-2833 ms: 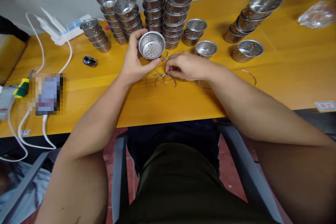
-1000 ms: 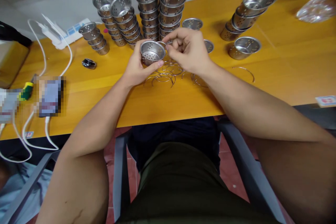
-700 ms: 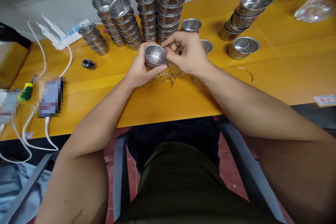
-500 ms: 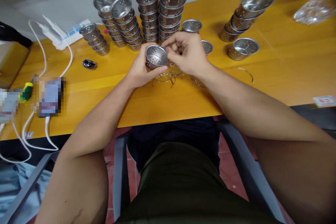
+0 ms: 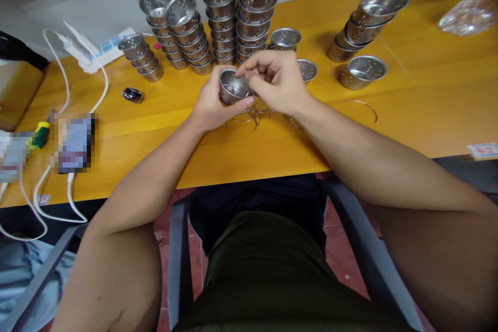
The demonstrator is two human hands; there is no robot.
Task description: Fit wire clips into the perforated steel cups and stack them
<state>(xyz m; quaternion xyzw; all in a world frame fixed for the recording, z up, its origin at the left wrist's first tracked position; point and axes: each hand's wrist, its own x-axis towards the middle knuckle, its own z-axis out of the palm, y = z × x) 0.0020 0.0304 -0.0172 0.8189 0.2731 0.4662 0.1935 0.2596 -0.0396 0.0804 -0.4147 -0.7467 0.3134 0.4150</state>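
My left hand (image 5: 212, 104) is wrapped round a small perforated steel cup (image 5: 232, 85), holding it just above the yellow table (image 5: 428, 98) with its mouth tilted up. My right hand (image 5: 277, 80) pinches at the cup's right rim, fingers curled close together. What the fingertips hold there is too thin to make out for certain; it looks like a wire ring. A loose heap of thin wire rings (image 5: 252, 114) lies on the table right under both hands.
Tall stacks of the same perforated cups (image 5: 249, 15) stand behind the hands, with more stacks at the left (image 5: 142, 57) and right (image 5: 361, 26). Single cups (image 5: 361, 70) sit nearby. A white power strip with cables (image 5: 93, 46), a small dark object (image 5: 133, 95) and a plastic bag (image 5: 467, 13) lie around.
My right hand left the wire rings on the table and rose to the cup's rim. My left hand tipped the cup and brought it closer to the right hand.
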